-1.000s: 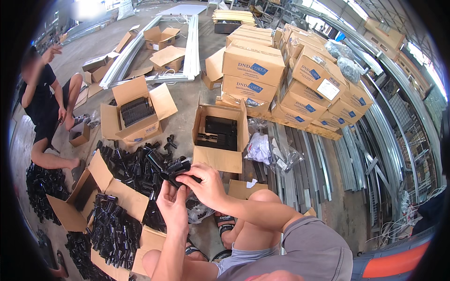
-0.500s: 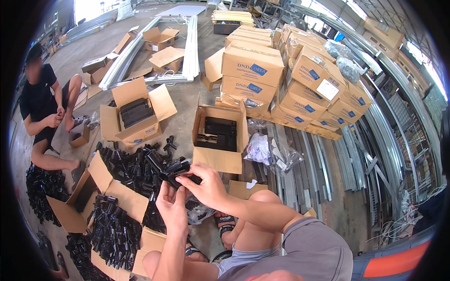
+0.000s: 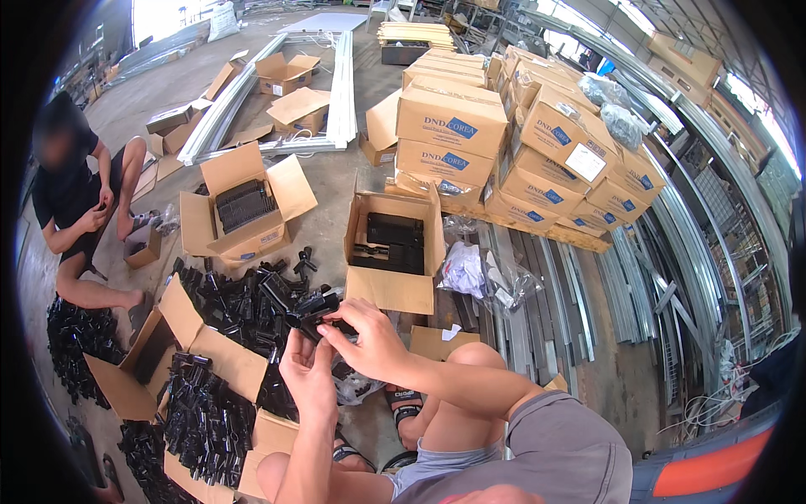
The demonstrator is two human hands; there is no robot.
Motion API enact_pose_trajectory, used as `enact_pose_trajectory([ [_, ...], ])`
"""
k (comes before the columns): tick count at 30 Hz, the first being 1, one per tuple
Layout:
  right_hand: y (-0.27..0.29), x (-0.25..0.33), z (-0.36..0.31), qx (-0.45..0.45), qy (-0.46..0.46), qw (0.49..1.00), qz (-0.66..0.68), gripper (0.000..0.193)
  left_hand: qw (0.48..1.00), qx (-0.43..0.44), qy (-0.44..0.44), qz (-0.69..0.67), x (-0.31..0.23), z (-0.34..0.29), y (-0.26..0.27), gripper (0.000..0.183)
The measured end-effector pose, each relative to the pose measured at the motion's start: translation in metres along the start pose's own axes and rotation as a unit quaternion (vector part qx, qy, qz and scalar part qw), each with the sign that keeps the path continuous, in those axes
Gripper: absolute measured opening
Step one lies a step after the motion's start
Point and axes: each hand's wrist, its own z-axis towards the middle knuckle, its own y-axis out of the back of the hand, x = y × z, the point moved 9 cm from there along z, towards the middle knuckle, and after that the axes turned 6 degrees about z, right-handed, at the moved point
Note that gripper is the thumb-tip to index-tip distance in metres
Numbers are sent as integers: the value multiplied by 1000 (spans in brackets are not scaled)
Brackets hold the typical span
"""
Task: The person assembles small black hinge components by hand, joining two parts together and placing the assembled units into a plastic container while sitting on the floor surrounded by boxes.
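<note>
Both my hands hold a black part (image 3: 309, 311), which has tube-like arms spreading from a joint and looks like a hinge or bracket. My left hand (image 3: 307, 368) pinches it from below with fingertips and thumb. My right hand (image 3: 369, 338) grips its right side, fingers curled over the top. Behind it spreads a loose pile of similar black parts (image 3: 231, 294) on the floor. Just beyond my hands stands an open carton (image 3: 389, 290) with black parts stacked inside. At lower left, an open box (image 3: 227, 351) is heaped with loose black parts.
Another open carton (image 3: 294, 189) holds neat rows of black parts. Sealed cartons (image 3: 449, 118) are stacked on a pallet to the right, beside long metal profiles (image 3: 558, 294). A clear plastic bag (image 3: 512, 286) lies near them. At left, a co-worker (image 3: 71, 185) sits handling something small.
My hands keep their hold on the black part, which has shifted only slightly. The co-worker at left has leaned a little and lowered the hands.
</note>
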Motion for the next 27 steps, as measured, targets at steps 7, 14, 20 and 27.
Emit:
enact_pose_trajectory([
  [7,-6,-23,-3,-19,-79,992,99,21,1000,-5,-3,2,-1,0,-4,31],
  [14,4,-9,1,-39,-29,999,-22,30,1000,-6,-8,-9,0,0,-1,25],
  [20,-4,-33,-8,-23,-140,981,130,20,1000,2,-7,-3,-3,-2,-7,23],
  [27,9,-21,-4,-56,-66,993,85,21,1000,3,12,0,4,1,-12,28],
])
